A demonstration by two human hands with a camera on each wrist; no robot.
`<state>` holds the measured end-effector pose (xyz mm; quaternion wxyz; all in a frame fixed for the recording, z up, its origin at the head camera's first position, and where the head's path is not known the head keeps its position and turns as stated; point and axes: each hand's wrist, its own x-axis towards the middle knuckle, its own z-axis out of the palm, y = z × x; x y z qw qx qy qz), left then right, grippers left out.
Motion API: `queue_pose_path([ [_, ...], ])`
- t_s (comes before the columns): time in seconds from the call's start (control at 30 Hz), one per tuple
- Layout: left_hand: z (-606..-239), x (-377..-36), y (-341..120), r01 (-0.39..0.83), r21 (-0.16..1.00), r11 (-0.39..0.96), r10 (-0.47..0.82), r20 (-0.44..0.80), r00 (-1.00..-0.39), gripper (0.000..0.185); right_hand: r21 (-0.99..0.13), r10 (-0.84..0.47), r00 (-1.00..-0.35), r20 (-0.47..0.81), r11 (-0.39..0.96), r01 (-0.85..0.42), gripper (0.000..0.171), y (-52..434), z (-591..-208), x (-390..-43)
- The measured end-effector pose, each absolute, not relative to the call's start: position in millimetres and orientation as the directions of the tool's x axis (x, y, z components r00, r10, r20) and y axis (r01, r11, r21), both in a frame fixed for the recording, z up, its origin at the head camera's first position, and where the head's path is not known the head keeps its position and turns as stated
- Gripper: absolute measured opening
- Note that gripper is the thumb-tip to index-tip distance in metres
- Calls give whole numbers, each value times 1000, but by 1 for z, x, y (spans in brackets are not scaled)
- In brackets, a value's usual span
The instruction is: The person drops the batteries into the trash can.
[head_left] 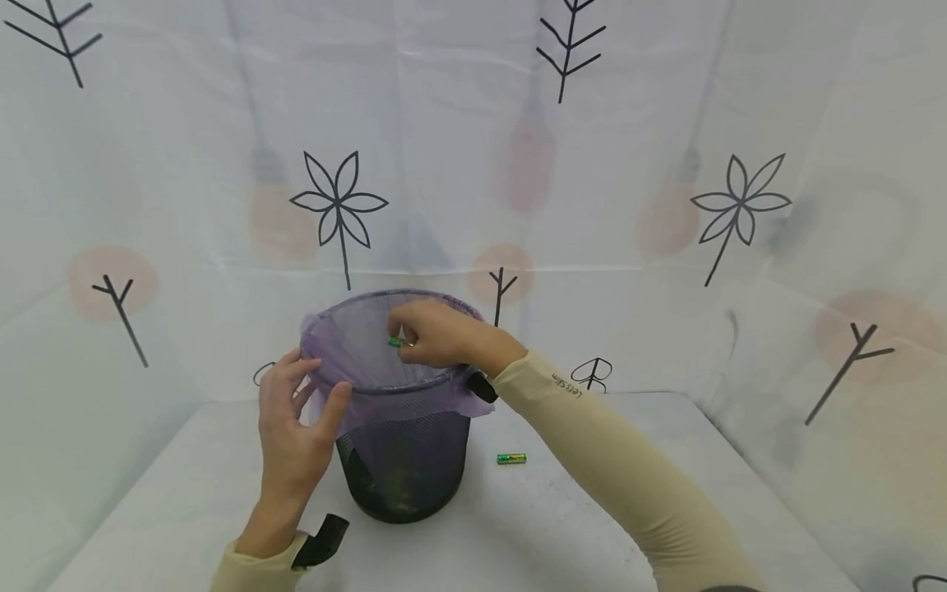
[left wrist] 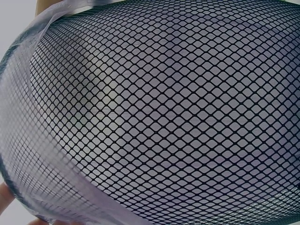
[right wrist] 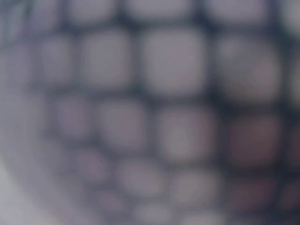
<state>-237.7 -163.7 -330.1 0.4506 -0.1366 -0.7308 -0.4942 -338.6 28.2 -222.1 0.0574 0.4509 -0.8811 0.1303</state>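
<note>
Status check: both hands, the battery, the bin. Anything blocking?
Right hand pinches a green battery over the bin's mouth. Left hand grips the lined mesh bin at its rim. Second battery lies on the table, right of the bin. Nothing blocking.

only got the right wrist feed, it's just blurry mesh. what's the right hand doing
Observer: The right hand is over the open mouth of the mesh bin, pinching a green battery.
Operator: and the left hand
Observer: The left hand grips the bin's near rim, with its thumb on the purple liner folded over the edge.
Operator: any more batteries around
Observer: One, a second green battery, lies on the white table just right of the bin's base.
</note>
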Motion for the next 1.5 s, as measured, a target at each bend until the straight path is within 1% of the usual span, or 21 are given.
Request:
queue_pose_path([
  [0.13,-331,-237,-164,642,604,472,-249,790,-561,45,-181,-778,-590,216,561,-807,20,28,-223,-340],
  [0.37,-331,-237,-163,634,607,480,-249,787,-565,46,-185,-764,-613,203,585,-790,29,28,-224,-340],
  [0.5,-330,-237,-163,631,604,488,-250,789,-562,46,-182,-754,-624,206,597,-781,29,28,-224,-339],
  [0.63,-330,-236,-163,631,602,489,-251,790,-560,46,-174,-756,-618,216,592,-787,28,30,-222,-338],
  [0.87,-330,-237,-163,636,609,474,-253,786,-564,46,-173,-743,-585,325,562,-809,24,46,-215,-335],
  [1.03,-331,-237,-163,645,610,460,-260,787,-559,47,-177,-727,-563,393,541,-822,21,67,-213,-326],
  [1.17,-330,-237,-163,638,613,467,-262,784,-562,49,-173,-706,-541,457,526,-833,19,86,-216,-317],
  [1.3,-330,-237,-163,650,607,458,-261,791,-554,46,-175,-679,-518,521,509,-843,14,105,-222,-309],
  [1.5,-330,-237,-163,644,610,461,-256,787,-562,45,-220,-648,-519,558,488,-845,14,129,-233,-301],
])
